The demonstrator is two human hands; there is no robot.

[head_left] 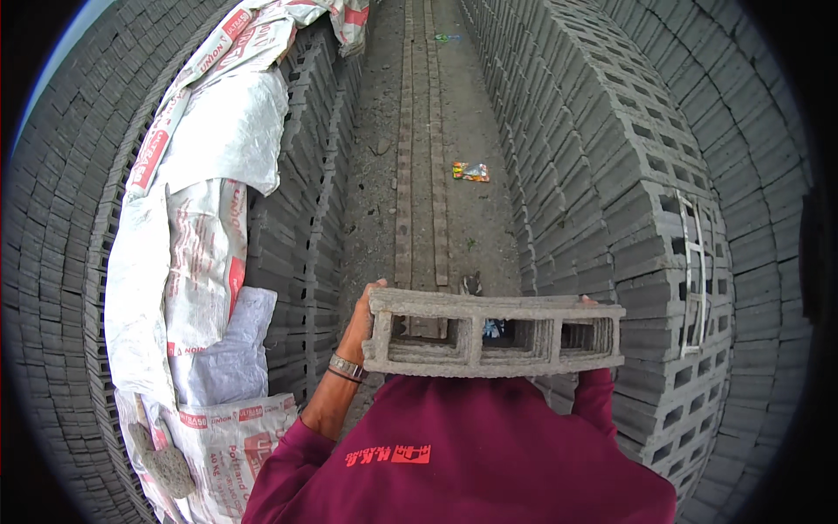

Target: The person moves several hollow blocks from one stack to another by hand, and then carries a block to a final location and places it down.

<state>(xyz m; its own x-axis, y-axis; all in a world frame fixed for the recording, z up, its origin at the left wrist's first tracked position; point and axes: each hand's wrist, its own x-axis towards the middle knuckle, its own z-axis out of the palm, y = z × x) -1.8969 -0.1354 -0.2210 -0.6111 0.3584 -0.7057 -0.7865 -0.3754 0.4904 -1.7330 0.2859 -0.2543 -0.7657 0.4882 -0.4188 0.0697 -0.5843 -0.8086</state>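
A grey hollow concrete block (476,356) with three openings is held level in front of my chest, gripped at its two ends. My left hand (360,320) is closed against the block's left end, a metal watch and a dark band on its wrist. Of my right hand (588,300) only fingertips show over the far edge at the right end; the block hides the rest. Through the openings I see the ground and part of a shoe.
Tall stacks of hollow blocks (567,148) line both sides of a narrow dirt aisle. Cement sacks (223,131) drape the left stack, with a stone (166,472) on them. Two wooden strips (404,175) run along the ground beside a colourful wrapper (470,172). A pale frame (692,275) lies against the right stack.
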